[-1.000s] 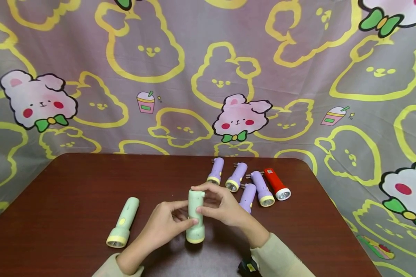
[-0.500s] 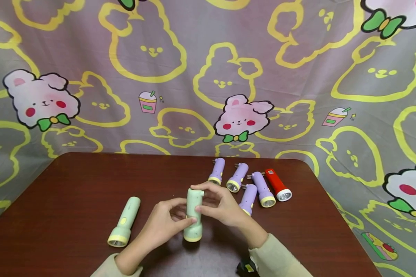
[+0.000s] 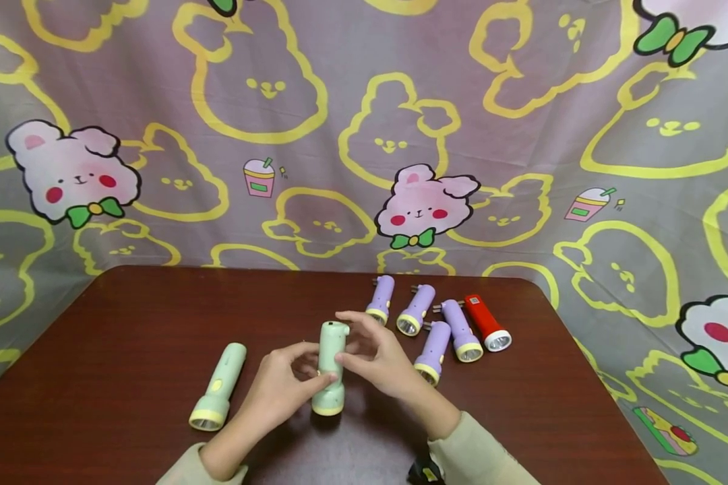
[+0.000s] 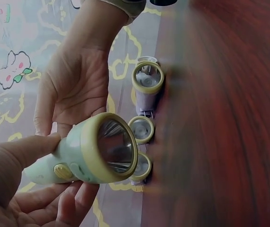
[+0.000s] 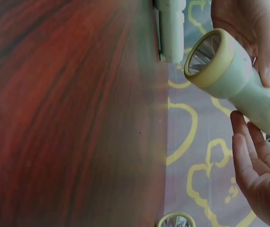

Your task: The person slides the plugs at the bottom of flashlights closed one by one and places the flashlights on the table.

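In the head view, my left hand (image 3: 282,384) grips a pale green flashlight (image 3: 331,343) around its lower body, thumb across the near side. It stands roughly upright, with its yellow-rimmed lens (image 4: 118,146) facing down. My right hand (image 3: 382,357) is loosely spread at its upper part; the thumb touches the side and the index finger is raised beside the top. In the right wrist view, the right fingers (image 5: 256,151) lie along the flashlight's body, extended. A yellow button (image 4: 63,171) shows on the body in the left wrist view. A second green flashlight (image 3: 218,391) lies to the left.
Several purple flashlights (image 3: 458,330) with plug prongs lie beyond my right hand, next to a red flashlight (image 3: 488,323) with a white rim. All are on the dark brown table (image 3: 158,316). A patterned cloth (image 3: 315,162) hangs behind the table.
The held green flashlight has moved slightly left and up, its top tilting toward view. My right index finger has lifted from its top, and the right hand has loosened.
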The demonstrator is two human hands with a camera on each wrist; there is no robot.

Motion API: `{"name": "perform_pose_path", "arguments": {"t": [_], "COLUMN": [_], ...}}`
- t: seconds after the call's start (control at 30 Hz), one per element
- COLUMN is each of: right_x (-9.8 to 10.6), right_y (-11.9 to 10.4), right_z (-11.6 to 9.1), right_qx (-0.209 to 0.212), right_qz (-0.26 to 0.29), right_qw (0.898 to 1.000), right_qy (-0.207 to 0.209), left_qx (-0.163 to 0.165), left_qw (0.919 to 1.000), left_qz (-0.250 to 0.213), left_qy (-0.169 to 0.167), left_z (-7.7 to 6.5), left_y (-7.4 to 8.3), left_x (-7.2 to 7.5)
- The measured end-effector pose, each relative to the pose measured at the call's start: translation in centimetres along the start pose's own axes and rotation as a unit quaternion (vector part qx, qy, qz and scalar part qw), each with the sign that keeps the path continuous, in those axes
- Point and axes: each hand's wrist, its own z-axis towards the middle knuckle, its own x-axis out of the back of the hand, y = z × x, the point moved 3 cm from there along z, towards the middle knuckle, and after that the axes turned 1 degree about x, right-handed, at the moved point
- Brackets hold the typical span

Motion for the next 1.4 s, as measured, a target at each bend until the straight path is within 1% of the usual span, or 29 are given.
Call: {"name": "perform_pose_path", "arguments": {"t": [0.1, 0.33, 0.47, 0.67, 0.83, 0.97, 1.1, 1.2, 1.4], "right_x": [-0.2, -0.7, -1.1, -1.9, -2.7, -3.1, -3.3, -3.3, -3.4], "right_y": [0.0, 0.1, 0.1, 0.0, -0.1, 0.1, 0.3, 0.4, 0.5], "right_z": [0.1, 0.1, 0.2, 0.6, 1.0, 1.1, 1.2, 1.3, 1.3], "right_qx": [-0.004, 0.002, 0.0, -0.01, -0.026, -0.029, -0.026, -0.025, -0.033], "right_qz": [-0.004, -0.041, -0.058, -0.059, -0.064, -0.072, -0.072, -0.069, -0.065], "right_qw": [1.0, 0.998, 0.997, 0.996, 0.994, 0.992, 0.992, 0.992, 0.992], "right_qy": [0.015, 0.042, 0.049, 0.069, 0.088, 0.101, 0.104, 0.103, 0.1], "left_qx": [0.011, 0.001, 0.004, 0.0, 0.011, 0.012, 0.012, 0.016, 0.01], "left_qw": [0.9998, 0.9993, 0.9989, 0.9976, 0.9964, 0.9964, 0.9966, 0.9967, 0.9973], "left_qz": [0.01, 0.023, 0.032, 0.048, 0.063, 0.061, 0.059, 0.062, 0.065], "left_qy": [0.011, 0.029, 0.034, 0.049, 0.056, 0.057, 0.057, 0.05, 0.032], "left_z": [0.1, 0.1, 0.2, 0.2, 0.1, -0.1, -0.2, -0.2, -0.5], "left_y": [0.0, 0.0, -0.1, -0.1, -0.1, -0.3, -0.5, -0.6, -0.6], "left_x": [0.1, 0.4, 0.5, 0.5, 0.7, 0.8, 0.8, 0.9, 1.5]}}
